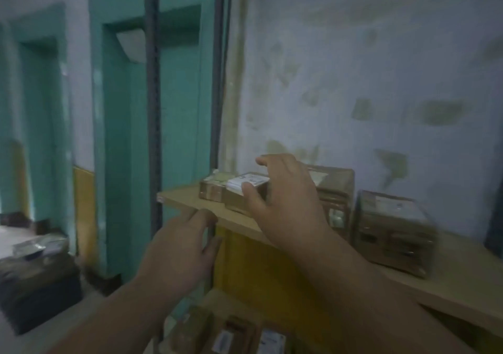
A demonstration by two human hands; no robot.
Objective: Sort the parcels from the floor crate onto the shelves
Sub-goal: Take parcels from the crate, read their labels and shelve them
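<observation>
Small brown cardboard parcel with white label, at the wooden shelf's left end: probably light, stiff. Your right hand spans it, thumb on its near face; the left hand hovers loosely spread, holding nothing. Grip opposite side faces.

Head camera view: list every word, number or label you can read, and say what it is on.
No text can be read; the frame is blurred.
White label on the small parcel under the right hand: print too blurred.
Label on the big parcel on the shelf: too blurred.
White labels on the lower parcels: too small and blurred.
</observation>
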